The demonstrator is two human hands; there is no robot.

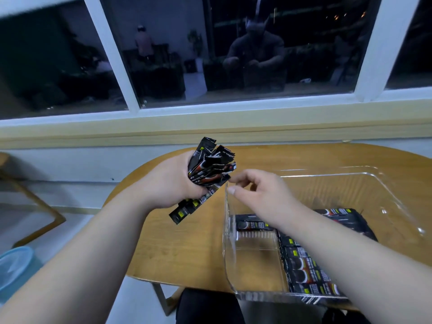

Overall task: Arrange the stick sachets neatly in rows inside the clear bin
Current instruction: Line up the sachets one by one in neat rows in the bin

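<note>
Fingers [196,191] on the left hand [170,183] are wrapped around a messy bundle of black stick sachets [210,167], held above the wooden table [182,249] just left of the clear bin [230,242]. The right hand [261,195] hovers over the bin's left wall, loosely curled and gripping nothing, fingertips right by the bundle. More sachets [304,272] lie flat in rows inside the bin.

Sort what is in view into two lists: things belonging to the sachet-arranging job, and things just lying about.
Job: bundle of sachets gripped in the left hand; right hand, empty, beside it; clear bin; rows of sachets inside it.
Lying about: blue basket on the floor; wooden frame at left.
</note>
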